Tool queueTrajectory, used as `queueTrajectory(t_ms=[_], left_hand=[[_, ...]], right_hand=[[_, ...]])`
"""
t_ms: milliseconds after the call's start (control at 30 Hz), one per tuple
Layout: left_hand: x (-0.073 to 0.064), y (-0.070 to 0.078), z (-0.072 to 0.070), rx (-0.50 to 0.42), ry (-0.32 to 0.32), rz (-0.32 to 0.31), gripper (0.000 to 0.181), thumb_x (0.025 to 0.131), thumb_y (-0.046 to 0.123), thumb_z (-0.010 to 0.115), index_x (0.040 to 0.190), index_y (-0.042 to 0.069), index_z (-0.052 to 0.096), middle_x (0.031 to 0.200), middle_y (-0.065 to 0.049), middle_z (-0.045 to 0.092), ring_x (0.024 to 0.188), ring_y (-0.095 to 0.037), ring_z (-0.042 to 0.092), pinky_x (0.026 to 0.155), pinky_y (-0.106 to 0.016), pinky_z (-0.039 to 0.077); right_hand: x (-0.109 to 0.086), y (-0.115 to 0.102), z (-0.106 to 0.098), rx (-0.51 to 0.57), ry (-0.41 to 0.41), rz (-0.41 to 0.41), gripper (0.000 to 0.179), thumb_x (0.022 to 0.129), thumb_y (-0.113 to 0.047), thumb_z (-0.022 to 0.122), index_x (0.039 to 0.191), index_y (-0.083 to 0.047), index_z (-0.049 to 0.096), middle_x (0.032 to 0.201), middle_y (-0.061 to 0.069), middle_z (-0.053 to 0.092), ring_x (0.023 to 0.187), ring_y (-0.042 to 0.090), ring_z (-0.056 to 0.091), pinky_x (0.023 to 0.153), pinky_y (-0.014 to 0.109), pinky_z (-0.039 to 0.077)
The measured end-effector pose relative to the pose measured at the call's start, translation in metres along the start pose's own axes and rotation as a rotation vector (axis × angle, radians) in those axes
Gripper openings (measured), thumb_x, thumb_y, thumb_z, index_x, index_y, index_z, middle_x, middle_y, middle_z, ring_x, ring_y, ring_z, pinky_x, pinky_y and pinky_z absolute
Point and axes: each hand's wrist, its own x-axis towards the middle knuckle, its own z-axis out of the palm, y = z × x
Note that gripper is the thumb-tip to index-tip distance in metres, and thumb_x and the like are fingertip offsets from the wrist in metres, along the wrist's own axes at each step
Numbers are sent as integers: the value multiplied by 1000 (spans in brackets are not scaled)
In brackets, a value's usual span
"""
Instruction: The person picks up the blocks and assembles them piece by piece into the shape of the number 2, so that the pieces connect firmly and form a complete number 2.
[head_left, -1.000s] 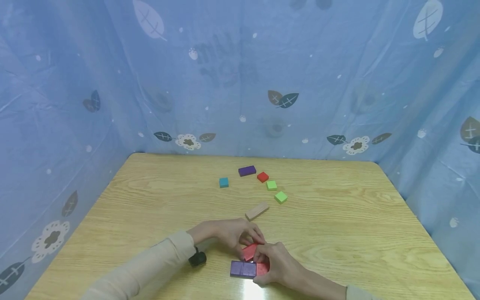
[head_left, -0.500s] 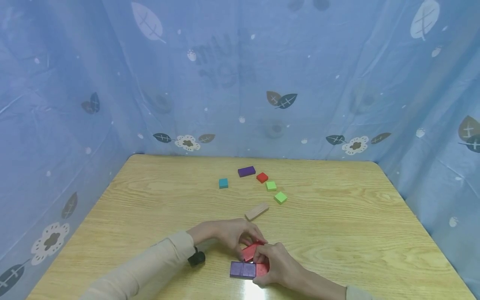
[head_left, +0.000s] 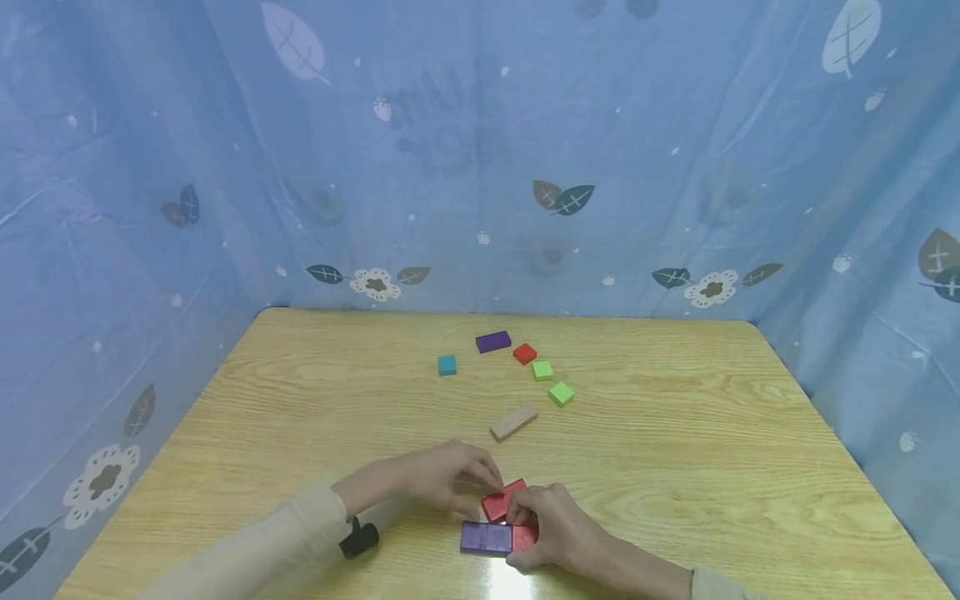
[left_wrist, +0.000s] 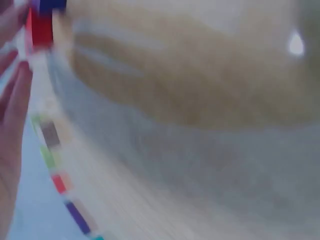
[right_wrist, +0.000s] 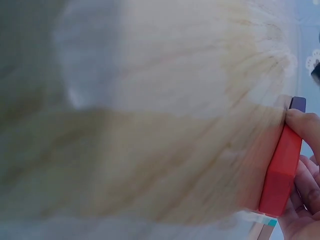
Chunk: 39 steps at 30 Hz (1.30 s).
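Smooth red block (right_wrist: 283, 162), glossy tabletop (head_left: 675, 433)

Red block (head_left: 524, 538) against purple piece (head_left: 486, 538)

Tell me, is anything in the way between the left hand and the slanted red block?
Nothing visible is: in the head view, the left hand is just beside the slanted red block. The near purple blocks and the right hand are on its other sides.
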Motion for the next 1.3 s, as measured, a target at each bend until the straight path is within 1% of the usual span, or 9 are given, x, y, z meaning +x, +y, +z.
queueTrajectory(t_ms=[33, 133, 167, 300, 500, 667, 800, 1000, 1300], left_hand=[[-3, 5, 2, 72, 21, 19, 37, 83, 20, 75, 117, 5, 68, 116, -2, 63, 110, -5, 55, 94, -14, 41], [-8, 21, 9, 186, 60, 49, 29, 83, 18, 74, 109, 5, 71, 110, -2, 65, 103, -2, 57, 88, -7, 41], [-9, 25, 11, 214, 72, 56, 28, 83, 18, 74, 107, 5, 72, 108, -1, 65, 101, -1, 58, 86, -5, 41], [-9, 34, 17, 266, 107, 27, 24, 82, 19, 74, 104, 8, 74, 104, 4, 66, 95, 4, 57, 80, -2, 40], [-8, 39, 19, 225, 129, -74, 24, 79, 16, 77, 102, 9, 75, 94, 6, 66, 88, 6, 57, 74, -2, 41], [-7, 40, 18, 198, 141, -115, 22, 76, 13, 79, 98, 10, 76, 88, 8, 66, 82, 7, 55, 71, -3, 41], [-6, 41, 18, 204, 149, -125, 22, 75, 12, 81, 97, 10, 76, 87, 8, 67, 81, 7, 56, 71, -3, 41], [-6, 42, 19, 203, 146, -139, 23, 75, 13, 81, 97, 10, 76, 88, 8, 67, 82, 6, 57, 72, -3, 41], [-6, 44, 18, 223, 140, -145, 24, 73, 15, 82, 97, 12, 75, 87, 9, 67, 81, 5, 58, 74, -4, 42]], right_hand=[[0, -1, 0, -1, -5, 3, 32, 61, -8, 85, 80, -12, 60, 73, -12, 61, 66, -6, 51, 56, 13, 46], [1, -2, -2, 0, -9, 6, 31, 61, -8, 85, 80, -12, 60, 72, -12, 61, 66, -6, 51, 55, 13, 45], [1, -2, -2, -1, -8, 7, 31, 61, -8, 85, 80, -12, 60, 72, -12, 61, 65, -6, 51, 55, 13, 45], [1, -2, -3, -3, -2, 5, 32, 60, -7, 85, 80, -12, 60, 72, -13, 62, 65, -6, 51, 55, 12, 44], [2, -3, -4, -22, -4, -13, 32, 60, -8, 86, 80, -11, 60, 71, -12, 62, 64, -7, 49, 53, 11, 42], [2, -2, -4, -71, -24, -39, 31, 64, -11, 85, 81, -11, 60, 75, -12, 63, 69, -6, 50, 58, 10, 44], [1, -1, -5, -118, -28, -88, 32, 66, -17, 86, 84, -11, 61, 80, -10, 64, 72, -4, 49, 60, 10, 43], [-2, -1, -8, -138, -53, -168, 37, 68, -28, 85, 92, -9, 62, 87, -7, 66, 77, -3, 52, 66, 10, 45], [-2, 1, -7, -141, -9, -280, 45, 66, -34, 84, 96, -8, 64, 89, -5, 68, 79, -2, 56, 71, 9, 46]])
